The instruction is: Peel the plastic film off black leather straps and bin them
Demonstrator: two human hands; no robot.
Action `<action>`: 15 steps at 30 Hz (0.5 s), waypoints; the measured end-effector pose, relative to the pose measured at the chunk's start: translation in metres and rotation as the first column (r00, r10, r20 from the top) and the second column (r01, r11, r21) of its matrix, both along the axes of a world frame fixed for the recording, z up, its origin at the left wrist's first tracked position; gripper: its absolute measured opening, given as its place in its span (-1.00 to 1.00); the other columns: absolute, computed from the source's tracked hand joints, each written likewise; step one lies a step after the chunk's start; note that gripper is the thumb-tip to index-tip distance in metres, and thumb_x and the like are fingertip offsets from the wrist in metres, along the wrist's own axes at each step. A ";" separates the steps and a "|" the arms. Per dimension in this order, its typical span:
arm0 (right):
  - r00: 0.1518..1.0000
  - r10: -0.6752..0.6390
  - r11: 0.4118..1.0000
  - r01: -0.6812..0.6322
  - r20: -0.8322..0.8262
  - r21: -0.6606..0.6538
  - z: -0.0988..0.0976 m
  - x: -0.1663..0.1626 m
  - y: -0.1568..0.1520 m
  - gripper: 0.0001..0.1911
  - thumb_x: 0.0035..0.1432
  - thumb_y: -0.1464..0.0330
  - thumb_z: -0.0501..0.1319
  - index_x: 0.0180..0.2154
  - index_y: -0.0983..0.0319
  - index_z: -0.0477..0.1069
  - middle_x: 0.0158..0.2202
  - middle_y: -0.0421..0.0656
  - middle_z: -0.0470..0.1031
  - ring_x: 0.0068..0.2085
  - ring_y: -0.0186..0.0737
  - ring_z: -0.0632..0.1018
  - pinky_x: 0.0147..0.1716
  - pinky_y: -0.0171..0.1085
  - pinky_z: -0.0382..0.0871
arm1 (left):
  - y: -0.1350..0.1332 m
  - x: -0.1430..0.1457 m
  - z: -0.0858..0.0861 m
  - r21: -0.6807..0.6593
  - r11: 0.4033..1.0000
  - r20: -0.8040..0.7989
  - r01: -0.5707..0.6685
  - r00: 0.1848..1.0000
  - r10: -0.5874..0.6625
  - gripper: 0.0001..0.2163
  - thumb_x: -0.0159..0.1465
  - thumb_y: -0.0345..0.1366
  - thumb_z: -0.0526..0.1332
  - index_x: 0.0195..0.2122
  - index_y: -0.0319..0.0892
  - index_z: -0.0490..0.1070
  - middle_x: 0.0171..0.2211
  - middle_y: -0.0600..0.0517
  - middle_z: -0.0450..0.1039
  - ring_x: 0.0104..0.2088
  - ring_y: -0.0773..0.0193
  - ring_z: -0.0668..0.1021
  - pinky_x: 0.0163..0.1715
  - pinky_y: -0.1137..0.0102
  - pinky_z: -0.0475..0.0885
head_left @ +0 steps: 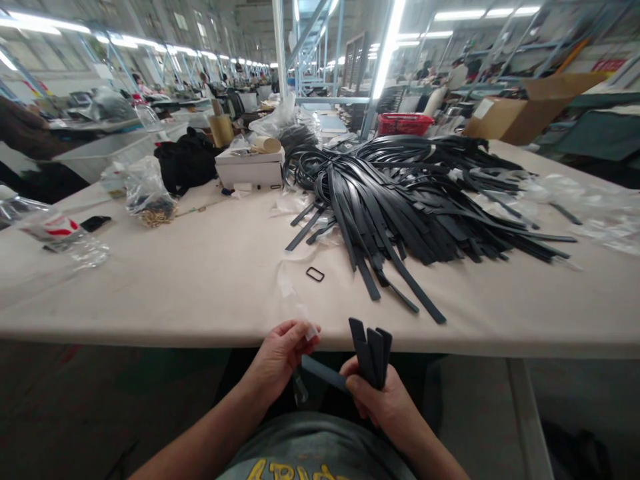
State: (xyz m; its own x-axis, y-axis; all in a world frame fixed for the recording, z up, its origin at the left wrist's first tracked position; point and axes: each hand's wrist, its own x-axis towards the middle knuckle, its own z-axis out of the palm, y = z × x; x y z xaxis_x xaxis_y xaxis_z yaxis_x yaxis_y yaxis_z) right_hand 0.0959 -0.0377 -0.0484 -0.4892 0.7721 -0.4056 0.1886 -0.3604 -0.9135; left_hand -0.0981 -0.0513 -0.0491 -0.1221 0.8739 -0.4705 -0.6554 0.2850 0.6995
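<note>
I'm gripping straps [367, 357] with my right hand [383, 400] at five o'clock, left hand [280, 352] pinching a scrap [312, 331] at seven, the next move probably needing finesse.

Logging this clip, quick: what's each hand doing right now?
Left hand: closed, fingers pinching a small whitish translucent piece.
Right hand: closed around several dark flat strips.

Dark flat strips [371, 360]: we grip them fanned, ends up, in our right hand [384, 399] | one strip [324, 373]: slanting leftward | whitish scrap [312, 331]: pinched in our left hand [278, 359]
</note>
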 end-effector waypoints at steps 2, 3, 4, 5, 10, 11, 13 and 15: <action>0.999 -0.012 1.000 0.011 0.043 0.026 0.003 0.005 -0.001 -0.57 -0.02 -0.02 0.30 -0.45 0.22 0.38 -0.72 -0.37 0.18 -0.67 -0.43 0.16 -0.69 -0.36 -0.03 | 0.000 0.000 0.000 -0.024 1.000 0.015 -0.004 1.000 0.004 -0.65 -0.07 -0.11 0.52 -0.38 -0.24 0.58 -0.33 -0.04 0.61 -0.38 0.32 0.57 -0.30 0.47 0.44; 0.996 -0.033 0.997 0.027 0.079 0.072 0.006 0.007 -0.002 -0.60 -0.01 0.00 0.30 -0.48 0.21 0.36 -0.69 -0.36 0.17 -0.65 -0.41 0.17 -0.66 -0.35 0.00 | 0.000 0.000 0.000 -0.035 0.999 0.019 -0.009 1.000 0.010 -0.64 -0.09 -0.10 0.53 -0.38 -0.24 0.57 -0.33 -0.03 0.61 -0.38 0.33 0.58 -0.32 0.47 0.44; 0.991 -0.062 0.989 0.045 0.116 0.144 0.008 0.009 -0.003 -0.62 0.01 0.03 0.29 -0.51 0.20 0.33 -0.67 -0.35 0.17 -0.62 -0.40 0.17 -0.63 -0.34 0.03 | 0.000 0.000 0.000 -0.044 0.999 0.021 -0.012 1.000 0.013 -0.62 -0.11 -0.09 0.54 -0.38 -0.24 0.57 -0.34 -0.02 0.61 -0.38 0.33 0.58 -0.33 0.48 0.44; 0.984 -0.095 0.971 0.059 0.148 0.233 0.010 0.011 -0.004 -0.63 0.05 0.06 0.27 -0.54 0.19 0.30 -0.64 -0.34 0.17 -0.59 -0.38 0.18 -0.60 -0.33 0.06 | 0.000 0.000 0.000 -0.049 0.999 0.018 -0.015 1.000 0.016 -0.61 -0.13 -0.09 0.55 -0.38 -0.24 0.57 -0.34 -0.02 0.61 -0.39 0.33 0.58 -0.34 0.48 0.43; 0.963 -0.155 0.855 0.018 0.222 0.518 0.015 0.016 -0.010 -0.72 0.12 0.25 0.23 -0.56 0.17 0.25 -0.58 -0.31 0.20 -0.52 -0.34 0.21 -0.53 -0.32 0.12 | 0.000 0.004 0.000 0.002 1.000 -0.048 0.003 0.999 -0.003 -0.67 -0.05 -0.12 0.52 -0.41 -0.27 0.57 -0.38 -0.02 0.60 -0.39 0.34 0.56 -0.31 0.48 0.45; 0.961 -0.154 0.848 0.011 0.228 0.529 0.014 0.016 -0.011 -0.74 0.12 0.28 0.23 -0.55 0.17 0.26 -0.58 -0.30 0.22 -0.52 -0.33 0.22 -0.53 -0.33 0.12 | 0.000 0.005 0.000 0.015 1.000 -0.062 0.012 0.998 -0.011 -0.69 -0.02 -0.12 0.50 -0.41 -0.27 0.57 -0.39 -0.02 0.60 -0.38 0.33 0.56 -0.29 0.48 0.45; 0.959 -0.158 0.842 0.006 0.236 0.539 0.011 0.016 -0.011 -0.79 0.12 0.31 0.22 -0.53 0.17 0.29 -0.57 -0.29 0.26 -0.51 -0.32 0.25 -0.52 -0.33 0.13 | -0.001 0.008 -0.002 0.033 0.999 -0.085 0.034 0.996 -0.031 -0.71 0.02 -0.13 0.48 -0.41 -0.27 0.57 -0.39 -0.02 0.59 -0.37 0.33 0.56 -0.26 0.46 0.46; 0.957 -0.168 0.840 0.015 0.235 0.542 0.009 0.017 -0.010 -0.81 0.13 0.32 0.22 -0.51 0.17 0.31 -0.56 -0.29 0.28 -0.51 -0.31 0.26 -0.52 -0.33 0.14 | -0.002 0.010 -0.004 0.030 0.998 -0.093 0.051 0.994 -0.048 -0.71 0.03 -0.13 0.48 -0.41 -0.27 0.57 -0.39 -0.02 0.59 -0.35 0.32 0.56 -0.24 0.46 0.45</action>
State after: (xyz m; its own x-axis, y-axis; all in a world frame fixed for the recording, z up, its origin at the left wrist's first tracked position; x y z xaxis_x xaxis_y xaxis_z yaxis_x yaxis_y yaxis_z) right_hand 0.1133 -0.0473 -0.0391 -0.3403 0.9400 -0.0231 0.4386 0.1369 -0.8882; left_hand -0.0880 -0.0533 -0.0535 -0.1200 0.8946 -0.4305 -0.5730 0.2918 0.7659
